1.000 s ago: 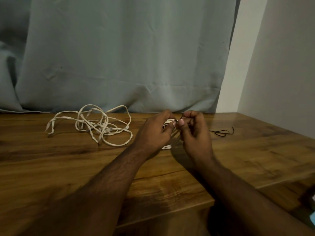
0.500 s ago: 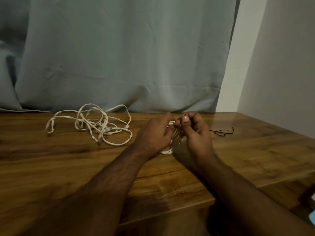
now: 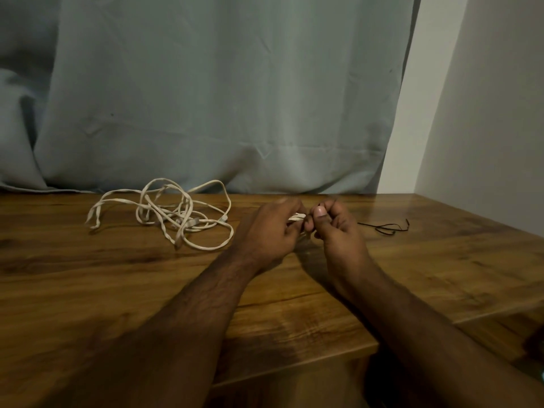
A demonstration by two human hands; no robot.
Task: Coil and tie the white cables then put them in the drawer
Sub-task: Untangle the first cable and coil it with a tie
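Note:
A loose tangle of white cable (image 3: 173, 219) lies on the wooden table (image 3: 117, 284) at the back left. My left hand (image 3: 269, 234) and my right hand (image 3: 335, 228) meet at the table's middle, both closed around a small coiled white cable (image 3: 296, 217); only a short pale strip of it shows between the fingers. The rest of that coil is hidden by my hands. A thin black tie (image 3: 387, 228) lies on the table to the right of my right hand.
A grey-blue curtain (image 3: 220, 98) hangs behind the table, touching its back edge. A white wall (image 3: 485, 113) closes the right side. The table's front edge runs below my forearms, with a lower wooden surface (image 3: 500, 331) at the right.
My hands have drawn closer together and covered the coil, which showed more below the left hand a second ago. The loose cable and the black tie have not moved.

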